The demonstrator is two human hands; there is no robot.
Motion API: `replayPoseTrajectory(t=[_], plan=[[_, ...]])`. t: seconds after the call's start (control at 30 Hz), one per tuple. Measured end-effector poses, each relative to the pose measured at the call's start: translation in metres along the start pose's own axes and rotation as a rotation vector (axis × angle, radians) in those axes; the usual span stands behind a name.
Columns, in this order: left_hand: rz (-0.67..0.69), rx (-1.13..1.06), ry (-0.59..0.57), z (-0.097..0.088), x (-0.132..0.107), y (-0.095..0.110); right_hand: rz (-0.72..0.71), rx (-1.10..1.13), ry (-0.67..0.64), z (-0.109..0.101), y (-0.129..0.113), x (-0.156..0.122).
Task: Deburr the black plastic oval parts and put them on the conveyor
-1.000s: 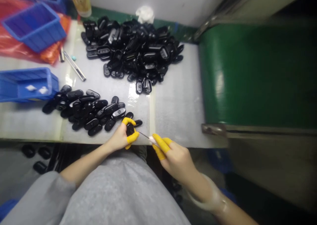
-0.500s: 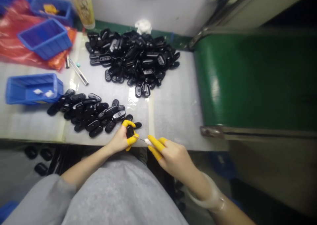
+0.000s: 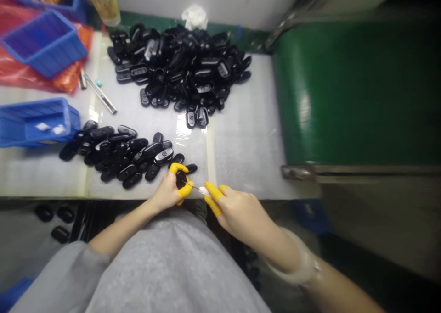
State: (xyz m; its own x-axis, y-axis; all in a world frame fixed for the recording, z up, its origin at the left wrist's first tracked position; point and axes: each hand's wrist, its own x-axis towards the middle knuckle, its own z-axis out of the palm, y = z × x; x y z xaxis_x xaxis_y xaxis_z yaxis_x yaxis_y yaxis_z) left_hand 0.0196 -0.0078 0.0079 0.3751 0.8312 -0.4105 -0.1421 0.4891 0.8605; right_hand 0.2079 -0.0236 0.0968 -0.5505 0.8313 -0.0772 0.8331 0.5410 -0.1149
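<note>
The left hand [image 3: 168, 191] is pinching a small black plastic casing [image 3: 181, 180] over the near edge of the table [image 3: 248, 157], low in the centre of the frame; the right hand [image 3: 241, 214] is holding a thin metal pick [image 3: 195, 188] in narrowly closed fingers [image 3: 213, 198], its long axis running nearly level, tip pointing left at the casing

A loose grey top [image 3: 165, 267] fills the bottom of the frame, with a long sleeve [image 3: 81, 262] on the left arm. Yellow finger cots [image 3: 213, 192] sheathe fingers on the left hand [image 3: 165, 193] and right hand [image 3: 244, 214], and a pale bangle [image 3: 303, 271] circles the right wrist.
</note>
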Motion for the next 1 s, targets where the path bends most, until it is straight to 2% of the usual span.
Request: replayPoseTrajectory(t=[0.13,0.4,0.47,0.53,0.63,0.7,0.77,0.9,1.0], plan=[[0.039,0.076,0.031,-0.002,0.0,-0.003,-0.006,0.011,0.036,0.006,-0.002,0.0],[0.028,0.115,0.003,-0.003,0.0,0.001,-0.071,-0.053,0.152,0.012,0.003,-0.001],[0.034,0.121,0.004,-0.003,0.001,0.002,-0.051,-0.034,0.146,0.011,0.002,0.0],[0.047,0.13,0.019,-0.002,0.001,0.001,0.021,0.077,0.059,0.01,0.0,0.001],[0.077,0.136,0.054,-0.001,0.0,-0.001,0.129,0.326,-0.165,0.008,-0.003,0.003],[0.092,0.115,0.074,-0.001,0.0,-0.001,0.152,0.386,-0.22,0.008,-0.005,0.002],[0.094,0.083,0.077,0.0,0.0,-0.001,0.147,0.309,-0.148,0.011,-0.006,0.0],[0.063,0.004,0.045,0.001,0.001,0.002,0.08,0.092,0.081,0.016,-0.008,-0.006],[0.045,-0.04,0.025,0.001,0.001,0.004,0.048,0.057,0.116,0.014,-0.009,-0.008]])
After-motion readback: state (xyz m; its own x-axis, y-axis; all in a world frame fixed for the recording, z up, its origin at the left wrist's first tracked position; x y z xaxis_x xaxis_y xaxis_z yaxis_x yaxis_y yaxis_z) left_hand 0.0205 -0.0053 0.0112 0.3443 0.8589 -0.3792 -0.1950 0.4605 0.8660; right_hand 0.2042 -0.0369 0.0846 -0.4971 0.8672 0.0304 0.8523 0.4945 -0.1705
